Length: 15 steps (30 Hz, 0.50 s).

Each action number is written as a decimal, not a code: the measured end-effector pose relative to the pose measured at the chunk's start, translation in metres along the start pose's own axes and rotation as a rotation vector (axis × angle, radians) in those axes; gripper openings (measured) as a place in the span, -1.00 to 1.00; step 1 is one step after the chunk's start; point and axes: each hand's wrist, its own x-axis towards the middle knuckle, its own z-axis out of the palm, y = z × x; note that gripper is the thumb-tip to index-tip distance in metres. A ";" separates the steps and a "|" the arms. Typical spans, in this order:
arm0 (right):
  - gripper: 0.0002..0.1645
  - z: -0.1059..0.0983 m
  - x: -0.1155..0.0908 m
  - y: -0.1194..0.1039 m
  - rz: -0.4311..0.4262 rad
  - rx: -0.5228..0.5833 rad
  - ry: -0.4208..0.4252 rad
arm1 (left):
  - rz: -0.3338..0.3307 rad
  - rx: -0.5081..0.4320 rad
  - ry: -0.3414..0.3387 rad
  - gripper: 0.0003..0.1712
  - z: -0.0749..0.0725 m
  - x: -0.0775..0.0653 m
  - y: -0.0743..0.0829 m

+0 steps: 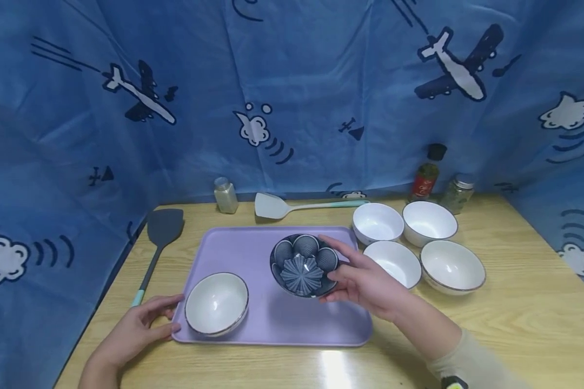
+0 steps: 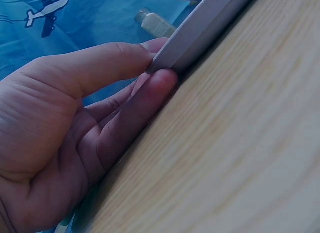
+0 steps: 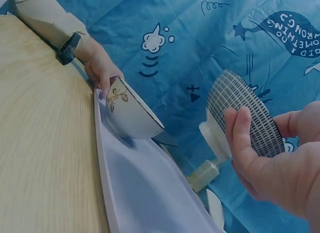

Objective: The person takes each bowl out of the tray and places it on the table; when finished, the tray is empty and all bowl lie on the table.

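Note:
My right hand (image 1: 357, 278) grips a dark blue patterned bowl (image 1: 302, 274) by its right side, thumb at the rim and fingers along the outside. Its checked outer wall and white foot show in the right wrist view, raised above the lilac tray (image 1: 316, 335). At the tray's left edge, my left hand (image 1: 138, 329) pinches the rim between thumb and fingers, as the left wrist view shows close up. Beside that hand, a white bowl (image 1: 216, 303) with a dark rim stands on the tray's left part; leaf decoration marks its outside in the right wrist view.
Several white bowls, among them a front right one (image 1: 452, 265), stand right of the tray. A black spatula (image 1: 164, 229) lies on the left, a pale spatula (image 1: 271, 206) behind the tray. A shaker jar (image 1: 226, 196), a sauce bottle (image 1: 424, 178) and a spice jar (image 1: 458, 193) line the back.

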 end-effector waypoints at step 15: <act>-0.01 -0.061 -0.070 -0.003 0.045 -0.107 -0.214 | 0.034 0.001 0.001 -0.25 0.000 0.003 -0.003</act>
